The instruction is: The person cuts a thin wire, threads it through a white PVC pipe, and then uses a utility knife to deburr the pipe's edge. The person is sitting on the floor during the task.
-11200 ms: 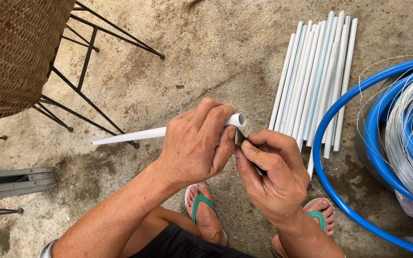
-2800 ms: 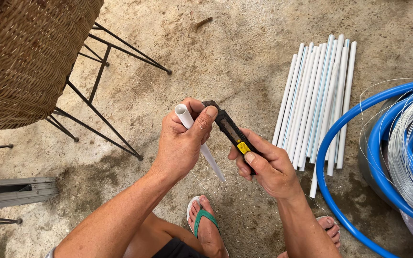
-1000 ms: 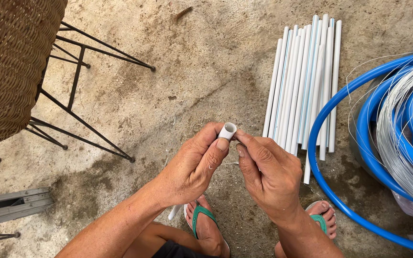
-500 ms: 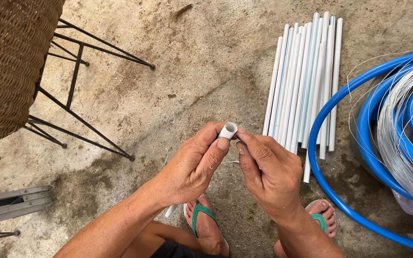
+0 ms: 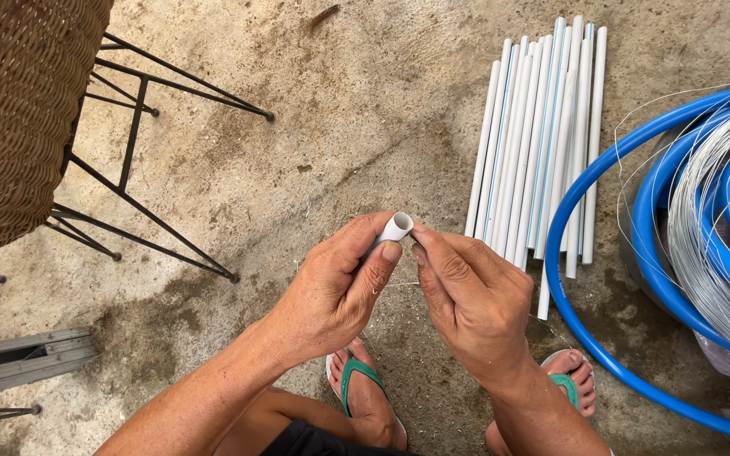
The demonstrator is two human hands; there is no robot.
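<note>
Left hand (image 5: 331, 291) clenched around white pipe (image 5: 396, 227); open pipe end protrudes between thumb and forefinger, above concrete floor (image 5: 340, 127). Right hand (image 5: 475, 300) fingertips just beside pipe end; grasp cannot be determined. Bundle of white pipes (image 5: 538, 143) lies on floor to right. Blue hose coil (image 5: 661, 245) and wire coil (image 5: 720, 262) far right. Wicker chair (image 5: 19, 110) upper left.

Your left hand (image 5: 331, 295) hides all of the short white plastic pipe (image 5: 397, 226) except its open end. The brown woven wicker chair (image 5: 19, 110) and the blue coiled hose (image 5: 678, 253) are cut off by the picture's edges.
</note>
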